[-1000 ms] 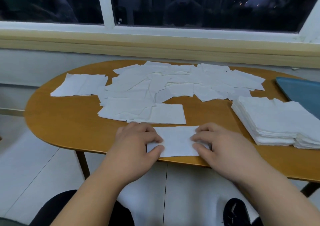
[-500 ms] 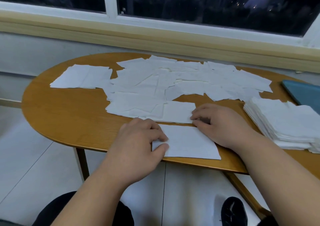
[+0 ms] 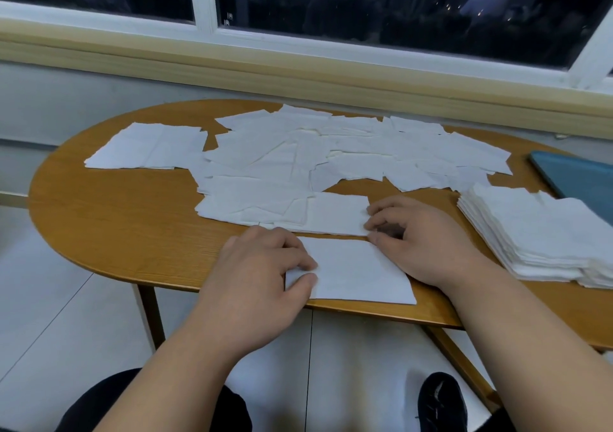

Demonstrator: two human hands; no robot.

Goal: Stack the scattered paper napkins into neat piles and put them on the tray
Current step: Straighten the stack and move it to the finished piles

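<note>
the right hand (image 3: 421, 232) has been shifted to the edge of the next napkin (image 3: 331, 214), fingers curled, grip unclear; the near napkin (image 3: 358, 275), at the front of the table (image 3: 132, 226), is kept pinched by the left hand (image 3: 265, 272); a further sheet is judged next for stacking

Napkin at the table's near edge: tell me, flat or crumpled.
Flat: the napkin lies smooth on the table, its left edge pinched by the left hand.

window (image 3: 431, 4): dark panes, faint reflections, white frame (image 3: 204, 0) | ledge (image 3: 298, 73): pale yellow wood, runs under the frame | wall (image 3: 83, 100): plain light grey | floor (image 3: 49, 299): large pale tiles, thin dark joints | table (image 3: 116, 226): oval, orange-brown wood grain, slim wooden legs (image 3: 151, 312) | light: dim, cool, indoor
</note>
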